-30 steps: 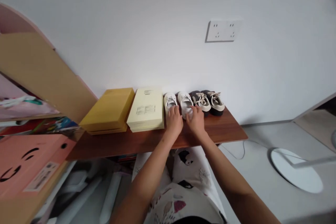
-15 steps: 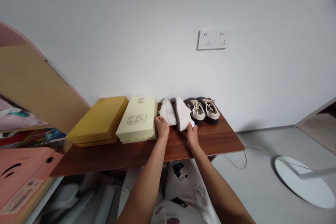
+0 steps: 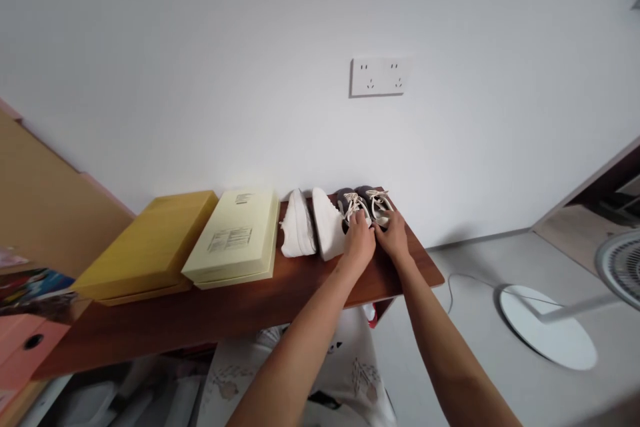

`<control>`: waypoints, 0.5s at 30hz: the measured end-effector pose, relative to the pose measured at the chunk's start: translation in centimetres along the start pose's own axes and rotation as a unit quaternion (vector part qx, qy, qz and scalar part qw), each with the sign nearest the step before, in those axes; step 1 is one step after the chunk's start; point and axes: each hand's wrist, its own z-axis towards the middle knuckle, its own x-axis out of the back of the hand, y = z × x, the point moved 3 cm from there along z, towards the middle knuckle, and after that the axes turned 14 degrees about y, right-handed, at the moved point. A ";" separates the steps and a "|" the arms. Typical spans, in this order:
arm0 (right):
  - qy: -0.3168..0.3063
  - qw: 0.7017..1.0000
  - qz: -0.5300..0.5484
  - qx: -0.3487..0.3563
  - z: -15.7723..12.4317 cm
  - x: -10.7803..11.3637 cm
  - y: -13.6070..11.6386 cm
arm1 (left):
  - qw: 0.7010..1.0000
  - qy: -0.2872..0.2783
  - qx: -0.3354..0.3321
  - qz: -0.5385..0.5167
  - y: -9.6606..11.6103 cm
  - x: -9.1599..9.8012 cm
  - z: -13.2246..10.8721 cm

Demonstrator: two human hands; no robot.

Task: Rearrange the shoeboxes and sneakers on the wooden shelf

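Note:
Two dark grey shoes with cream laces [image 3: 363, 205] stand side by side at the right end of a brown wooden shelf [image 3: 280, 297], against the wall. My left hand [image 3: 359, 241] rests on the toe of the left dark shoe, fingers curled over it. Over the toe of the right one lies my right hand [image 3: 394, 235], fingers bent. Just to their left, a pair of white shoes [image 3: 311, 231] lies tipped on its sides, free of both hands.
A pale yellow box [image 3: 234, 239] and a mustard box [image 3: 150, 250] lie on the shelf's left part. A double wall socket [image 3: 377, 76] is above the shoes. A fan's round white base [image 3: 547, 321] and a cable are on the grey floor at right. Pink storage [image 3: 25, 353] sits lower left.
Both hands let go of the white shoes, which now lie tipped on their sides, and moved right onto the dark shoes. The view swung rightward.

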 end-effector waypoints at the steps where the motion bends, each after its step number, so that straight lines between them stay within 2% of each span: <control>1: -0.011 1.000 0.012 -0.023 0.5 -0.3 0.5 | 0.998 -0.038 0.030 0.035 0.3 -1.0 1.1; 2: 0.000 0.998 0.024 -0.061 0.8 -0.5 1.0 | 0.994 -0.070 0.059 0.067 0.4 -1.7 2.0; 4: 0.063 0.983 0.064 -0.163 0.7 -0.4 2.1 | 0.986 -0.106 0.092 0.095 0.3 -2.3 3.3; 6: 0.120 0.949 0.125 -0.263 0.1 -0.3 3.1 | 0.989 -0.079 0.108 0.055 -0.1 -2.1 3.9; 8: 0.136 0.915 0.186 -0.330 -0.4 -0.7 3.7 | 0.985 -0.036 0.155 -0.059 -0.6 -1.7 3.8; 9: 0.134 0.903 0.208 -0.352 -0.6 -0.9 3.9 | 0.970 -0.029 0.200 -0.132 -1.0 -1.7 3.5; 11: 0.132 0.890 0.221 -0.376 -0.6 -1.3 4.1 | 0.913 -0.047 0.305 -0.267 -1.6 -2.2 2.7; 13: 0.123 0.898 0.200 -0.373 -0.5 -1.4 4.1 | 0.860 -0.065 0.395 -0.317 -2.0 -2.7 1.8; 14: 0.116 0.909 0.180 -0.359 -0.3 -1.4 4.0 | 0.853 -0.064 0.414 -0.312 -2.0 -2.9 1.4; 15: 0.110 0.922 0.158 -0.337 -0.2 -1.4 3.9 | 0.864 -0.063 0.405 -0.292 -1.8 -3.0 1.1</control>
